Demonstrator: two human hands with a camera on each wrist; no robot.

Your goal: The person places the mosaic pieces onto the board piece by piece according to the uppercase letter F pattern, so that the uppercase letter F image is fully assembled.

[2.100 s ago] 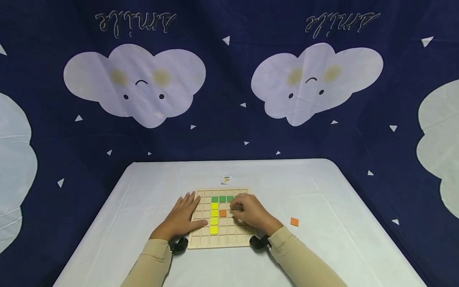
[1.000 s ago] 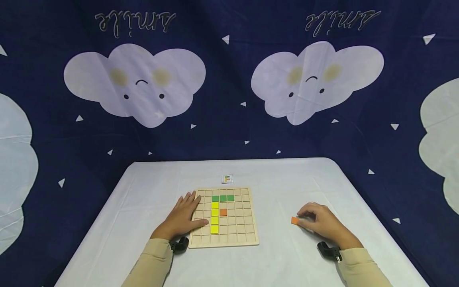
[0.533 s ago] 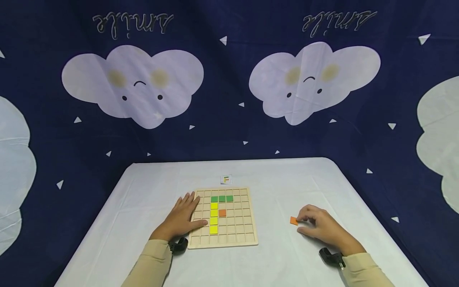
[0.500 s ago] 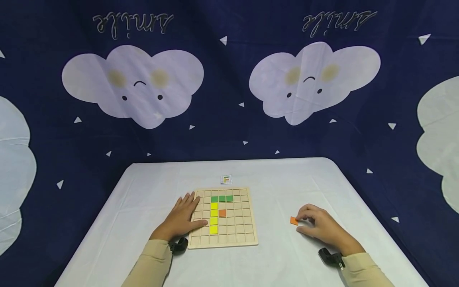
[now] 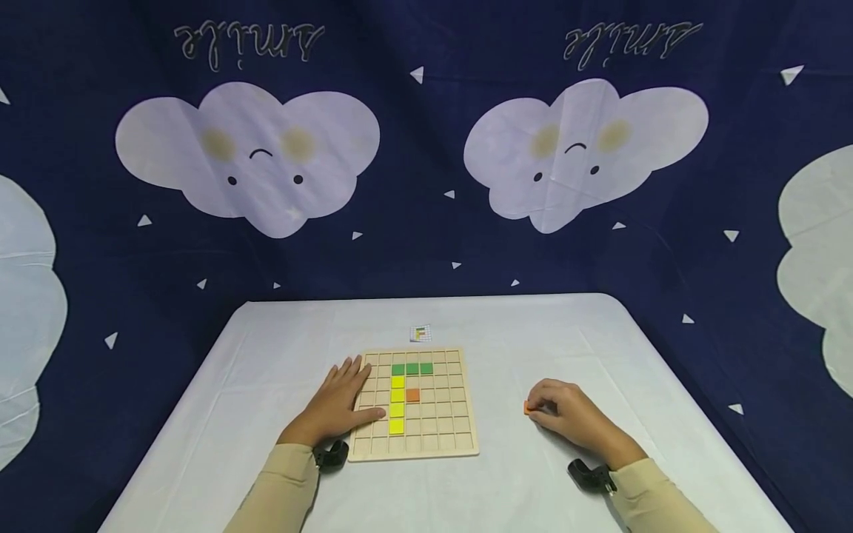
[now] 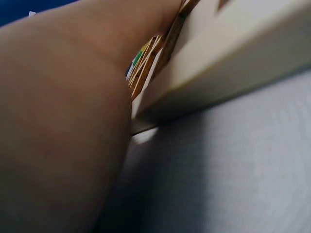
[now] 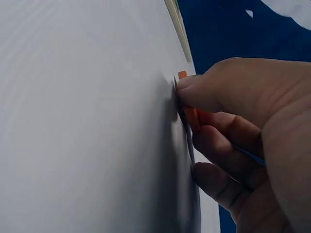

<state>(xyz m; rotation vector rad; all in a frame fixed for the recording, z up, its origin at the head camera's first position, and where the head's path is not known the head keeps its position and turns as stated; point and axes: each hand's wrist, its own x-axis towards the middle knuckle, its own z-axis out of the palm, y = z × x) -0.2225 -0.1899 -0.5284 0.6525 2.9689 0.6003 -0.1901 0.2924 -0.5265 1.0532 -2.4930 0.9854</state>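
Flat square orange tile (image 5: 527, 408) on smooth tablecloth (image 5: 506, 481)

The right hand (image 5: 566, 414) covers most of the orange tile (image 5: 527, 408); the small card (image 5: 420, 333) is too tiny to read.

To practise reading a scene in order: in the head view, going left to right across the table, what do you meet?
Left hand → wooden board → orange tile pinched by the right hand.
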